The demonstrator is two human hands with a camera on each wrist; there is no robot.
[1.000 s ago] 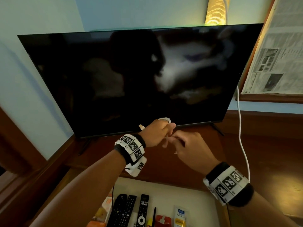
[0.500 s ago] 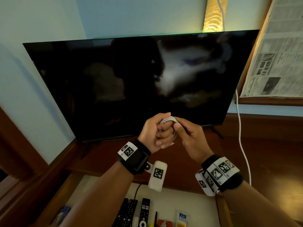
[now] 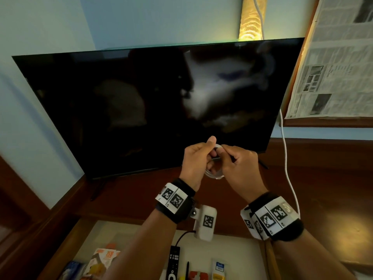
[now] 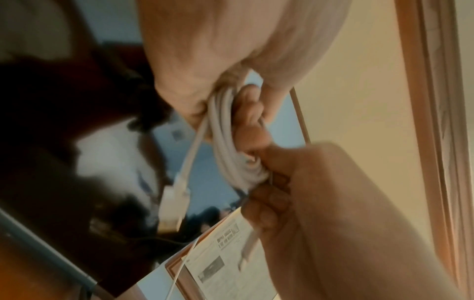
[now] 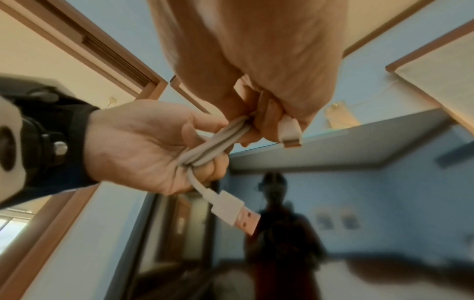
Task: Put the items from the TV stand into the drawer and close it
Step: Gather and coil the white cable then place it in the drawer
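A white USB cable, wound into a small coil, is held in the air in front of the TV's lower edge, above the TV stand. My left hand grips one side of the coil, fingers curled round it, and the USB-A plug hangs free below. My right hand pinches the other side of the coil and holds the small connector in its fingers. Below my wrists is the open drawer.
The drawer holds a black remote, a pen, small tubes and packets. The dark TV stands at the back of the stand. A white cord hangs down the wall at right, beside a newspaper-covered panel.
Both hands have risen from just above the stand to the TV's lower edge. My right hand has closed onto the cable, which is now a coil held between both hands.
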